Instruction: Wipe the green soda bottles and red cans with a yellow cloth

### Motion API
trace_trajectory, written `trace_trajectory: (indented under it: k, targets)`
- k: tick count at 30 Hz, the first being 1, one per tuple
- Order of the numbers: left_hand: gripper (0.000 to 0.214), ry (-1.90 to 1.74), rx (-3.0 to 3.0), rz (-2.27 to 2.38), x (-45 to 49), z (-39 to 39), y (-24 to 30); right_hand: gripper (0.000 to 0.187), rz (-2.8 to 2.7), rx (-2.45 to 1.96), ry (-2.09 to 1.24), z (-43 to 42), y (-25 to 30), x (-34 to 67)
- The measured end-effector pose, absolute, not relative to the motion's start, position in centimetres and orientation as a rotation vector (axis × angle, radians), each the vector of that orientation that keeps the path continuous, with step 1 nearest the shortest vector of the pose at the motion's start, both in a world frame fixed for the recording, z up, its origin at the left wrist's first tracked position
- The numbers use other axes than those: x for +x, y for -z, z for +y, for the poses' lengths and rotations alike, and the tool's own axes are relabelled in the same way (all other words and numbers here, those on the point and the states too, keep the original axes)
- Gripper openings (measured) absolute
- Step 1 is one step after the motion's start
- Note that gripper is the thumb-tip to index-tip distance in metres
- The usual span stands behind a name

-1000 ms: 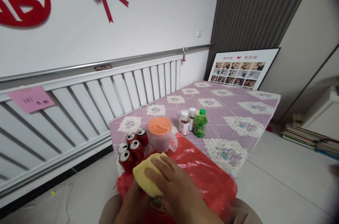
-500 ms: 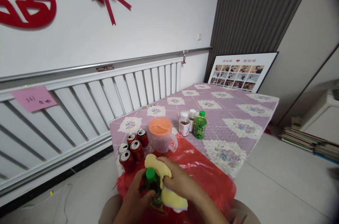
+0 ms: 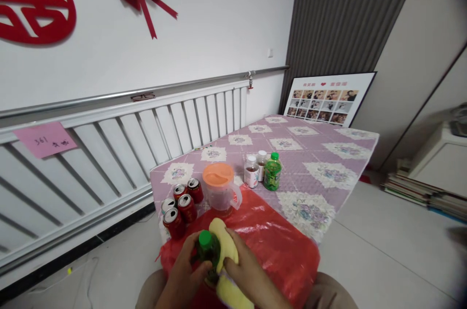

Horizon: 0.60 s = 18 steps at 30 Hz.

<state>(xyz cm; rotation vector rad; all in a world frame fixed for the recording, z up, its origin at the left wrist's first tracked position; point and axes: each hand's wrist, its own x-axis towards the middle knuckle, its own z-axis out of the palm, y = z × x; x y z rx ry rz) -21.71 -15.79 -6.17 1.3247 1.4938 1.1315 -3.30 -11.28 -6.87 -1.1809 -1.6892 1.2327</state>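
Green-capped bottle [image 3: 208, 249] was gripped by the left hand [image 3: 184, 275] just in front of the orange-lidded pitcher [image 3: 220, 188], a soft yellow cloth [image 3: 226, 249] pressed against it by the right hand [image 3: 245, 275]. It was judged light, smooth and slippery, best held mid-body.

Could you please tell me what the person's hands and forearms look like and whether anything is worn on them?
The left hand and the right hand are bare: no gloves, rings or watch show. The visible parts of the forearms carry no sleeves, bands or markings.
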Motion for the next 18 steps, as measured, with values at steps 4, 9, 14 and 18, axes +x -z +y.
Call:
trace_trajectory:
  k: [4,9,14,18]
  targets:
    - [0.06,-1.158,1.327,1.416,-21.5,-15.9,6.1,0.073,-1.685,-1.143,-1.123,-12.1,5.4,-4.1]
    - [0.059,-1.185,1.305,1.487,-21.6,-15.8,6.4,0.073,-1.614,-1.182,-1.153,-12.4,8.2,-4.8]
    - [0.059,-1.208,1.356,1.474,-21.7,-15.6,6.9,0.074,-1.656,-1.174,-1.19,-12.7,12.9,-4.3]
    - [0.058,-1.225,1.372,1.503,-21.6,-15.5,7.4,0.074,-1.619,-1.212,-1.174,-13.5,13.2,-4.5]
